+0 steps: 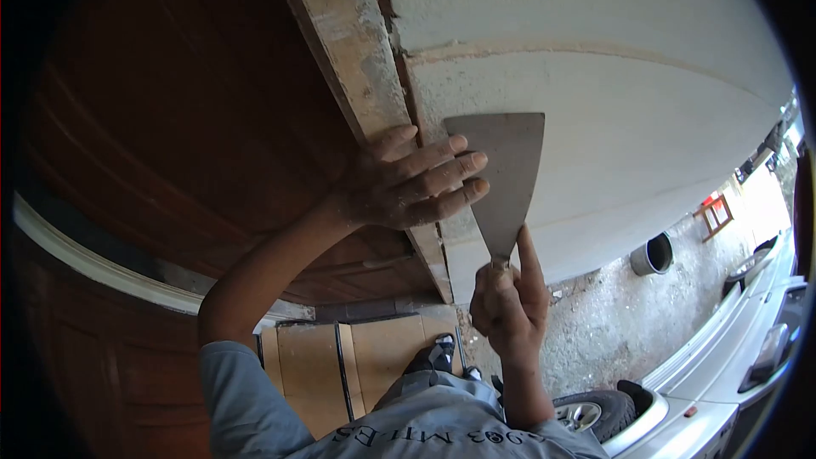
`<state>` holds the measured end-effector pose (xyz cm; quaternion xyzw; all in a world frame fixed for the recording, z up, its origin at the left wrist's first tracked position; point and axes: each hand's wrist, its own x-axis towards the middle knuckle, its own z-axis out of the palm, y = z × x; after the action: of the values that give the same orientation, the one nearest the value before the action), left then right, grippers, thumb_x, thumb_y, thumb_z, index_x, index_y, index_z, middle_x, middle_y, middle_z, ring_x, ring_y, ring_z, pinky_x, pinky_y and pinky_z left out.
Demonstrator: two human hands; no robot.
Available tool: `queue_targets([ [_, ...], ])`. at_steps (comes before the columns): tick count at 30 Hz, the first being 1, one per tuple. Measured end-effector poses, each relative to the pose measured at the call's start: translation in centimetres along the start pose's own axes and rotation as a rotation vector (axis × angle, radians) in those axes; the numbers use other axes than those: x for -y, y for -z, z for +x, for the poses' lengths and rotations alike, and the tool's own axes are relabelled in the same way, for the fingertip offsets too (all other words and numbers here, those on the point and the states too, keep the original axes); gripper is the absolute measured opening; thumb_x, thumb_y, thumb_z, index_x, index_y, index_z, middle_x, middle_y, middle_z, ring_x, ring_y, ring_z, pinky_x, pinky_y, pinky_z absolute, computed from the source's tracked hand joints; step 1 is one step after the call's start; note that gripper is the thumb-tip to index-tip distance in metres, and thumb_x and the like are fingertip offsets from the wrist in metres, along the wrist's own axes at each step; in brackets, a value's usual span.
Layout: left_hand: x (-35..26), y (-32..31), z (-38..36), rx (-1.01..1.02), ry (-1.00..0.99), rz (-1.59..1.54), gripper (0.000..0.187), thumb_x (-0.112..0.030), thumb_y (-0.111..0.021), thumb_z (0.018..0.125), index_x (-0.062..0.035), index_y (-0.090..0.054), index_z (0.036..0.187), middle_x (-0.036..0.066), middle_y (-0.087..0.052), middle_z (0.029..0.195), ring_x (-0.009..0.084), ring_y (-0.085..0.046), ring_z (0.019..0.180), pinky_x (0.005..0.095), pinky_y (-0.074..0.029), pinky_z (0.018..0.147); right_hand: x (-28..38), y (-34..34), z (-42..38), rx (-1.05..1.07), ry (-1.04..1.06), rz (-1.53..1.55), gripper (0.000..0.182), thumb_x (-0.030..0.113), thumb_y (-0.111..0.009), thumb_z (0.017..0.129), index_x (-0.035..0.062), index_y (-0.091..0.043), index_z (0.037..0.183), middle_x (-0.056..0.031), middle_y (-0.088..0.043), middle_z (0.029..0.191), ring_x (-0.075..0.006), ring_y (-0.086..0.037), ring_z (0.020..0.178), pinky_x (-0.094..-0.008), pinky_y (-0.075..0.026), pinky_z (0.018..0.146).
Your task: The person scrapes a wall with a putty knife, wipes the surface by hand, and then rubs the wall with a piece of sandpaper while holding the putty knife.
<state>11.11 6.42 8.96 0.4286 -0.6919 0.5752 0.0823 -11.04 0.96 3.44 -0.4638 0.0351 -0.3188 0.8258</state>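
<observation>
My right hand (512, 306) is closed around the handle of a broad putty knife (510, 161), its index finger stretched along the base of the blade. The wide metal blade points up and overlaps the pale wall (612, 127). My left hand (421, 178) is spread open with dusty fingers, its fingertips at the left edge of the blade. Behind that hand runs a wooden door frame (348, 42), patchy with whitish filler. Between frame and wall is a dark, rough gap (410, 98).
A dark red-brown wooden door (187, 102) fills the left. Below, my feet are on a tan board platform (378, 353). To the right, a bucket (653, 255) stands on the rough ground (612, 314), near a parked silver vehicle (705, 374) and a small wooden frame (716, 214).
</observation>
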Motion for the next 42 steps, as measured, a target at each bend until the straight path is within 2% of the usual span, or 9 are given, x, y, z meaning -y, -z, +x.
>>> queue_targets([
  [7, -0.3, 0.4, 0.4, 0.054, 0.129, 0.060, 0.041, -0.045, -0.032, 0.092, -0.0236, -0.042, 0.126, 0.003, -0.048, 0.124, 0.0213, -0.042, 0.122, 0.0526, -0.003, 0.107, 0.7, -1.2, 0.7, -0.052, 0.051, -0.098, 0.053, 0.007, -0.042, 0.091, -0.0041, -0.018, 0.138, 0.0018, -0.044, 0.062, -0.0024, -0.039, 0.050, -0.0167, -0.032, 0.044],
  [10, -0.7, 0.4, 0.4, 0.070, 0.174, 0.062, 0.039, -0.037, -0.039, 0.092, -0.0261, -0.035, 0.129, -0.003, -0.039, 0.136, 0.0148, -0.036, 0.126, 0.0501, 0.000, 0.110, 0.4, -1.6, 1.2, -0.087, 0.080, -0.158, 0.053, 0.007, -0.043, 0.091, -0.0059, -0.019, 0.137, 0.0014, -0.046, 0.063, -0.0026, -0.040, 0.050, -0.0171, -0.033, 0.045],
  [22, -1.0, 0.1, 0.7, 0.016, 0.281, 0.024, 0.041, -0.038, -0.028, 0.094, -0.0246, -0.032, 0.132, -0.002, -0.037, 0.138, 0.0151, -0.036, 0.127, 0.0507, -0.001, 0.109, 0.3, -1.8, 1.0, -0.090, 0.130, -0.174, 0.054, 0.004, -0.047, 0.088, -0.0061, -0.024, 0.136, 0.0000, -0.051, 0.069, -0.0022, -0.043, 0.055, -0.0164, -0.035, 0.049],
  [25, -0.8, 0.4, 0.4, 0.092, 0.196, 0.053, 0.040, -0.037, -0.033, 0.093, -0.0247, -0.033, 0.131, -0.003, -0.037, 0.138, 0.0151, -0.036, 0.127, 0.0493, -0.003, 0.109, 0.3, -2.3, 1.1, -0.112, 0.124, -0.143, 0.054, 0.004, -0.046, 0.088, -0.0047, -0.023, 0.137, 0.0004, -0.051, 0.068, -0.0026, -0.043, 0.054, -0.0169, -0.035, 0.047],
  [28, -1.3, 0.5, 0.8, 0.041, 0.359, -0.034, 0.038, -0.035, -0.039, 0.092, -0.0250, -0.035, 0.129, -0.002, -0.036, 0.139, 0.0148, -0.036, 0.127, 0.0477, -0.005, 0.110, 0.7, -2.6, 1.5, -0.089, 0.072, -0.204, 0.056, 0.006, -0.046, 0.089, -0.0049, -0.020, 0.137, -0.0001, -0.051, 0.067, -0.0030, -0.044, 0.054, -0.0173, -0.035, 0.047],
  [31, -0.4, -0.2, 0.3, -0.017, 0.186, 0.087, 0.039, -0.034, -0.045, 0.091, -0.0250, -0.036, 0.128, -0.002, -0.034, 0.140, 0.0145, -0.036, 0.127, 0.0469, -0.007, 0.110, 0.5, -2.5, 0.7, -0.124, 0.099, -0.163, 0.056, 0.006, -0.045, 0.089, -0.0051, -0.020, 0.137, 0.0010, -0.050, 0.067, -0.0027, -0.043, 0.053, -0.0173, -0.035, 0.047],
  [37, -1.1, 0.6, 0.5, 0.028, 0.318, -0.083, 0.041, -0.033, -0.046, 0.090, -0.0241, -0.036, 0.128, -0.001, -0.035, 0.139, 0.0142, -0.032, 0.129, 0.0474, -0.006, 0.110, 0.5, -3.1, 0.8, -0.112, 0.076, -0.165, 0.055, 0.007, -0.045, 0.089, -0.0060, -0.021, 0.137, 0.0012, -0.049, 0.067, -0.0027, -0.043, 0.053, -0.0170, -0.035, 0.047],
  [40, -0.6, 0.4, 0.1, 0.041, 0.188, -0.001, 0.041, -0.037, -0.043, 0.091, -0.0232, -0.035, 0.129, -0.001, -0.036, 0.138, 0.0150, -0.032, 0.129, 0.0476, -0.006, 0.110, 0.9, -2.9, 0.2, -0.128, 0.043, -0.149, 0.055, 0.007, -0.045, 0.089, -0.0047, -0.021, 0.137, 0.0022, -0.047, 0.065, -0.0022, -0.041, 0.053, -0.0168, -0.035, 0.046],
  [42, -0.7, 0.3, 0.1, 0.018, 0.259, -0.065, 0.041, -0.038, -0.040, 0.092, -0.0228, -0.035, 0.129, 0.000, -0.036, 0.138, 0.0155, -0.032, 0.129, 0.0477, -0.005, 0.110, 0.7, -3.2, 0.9, -0.112, 0.036, -0.153, 0.054, 0.006, -0.045, 0.089, -0.0041, -0.021, 0.137, 0.0025, -0.046, 0.065, -0.0022, -0.041, 0.053, -0.0171, -0.035, 0.046],
])
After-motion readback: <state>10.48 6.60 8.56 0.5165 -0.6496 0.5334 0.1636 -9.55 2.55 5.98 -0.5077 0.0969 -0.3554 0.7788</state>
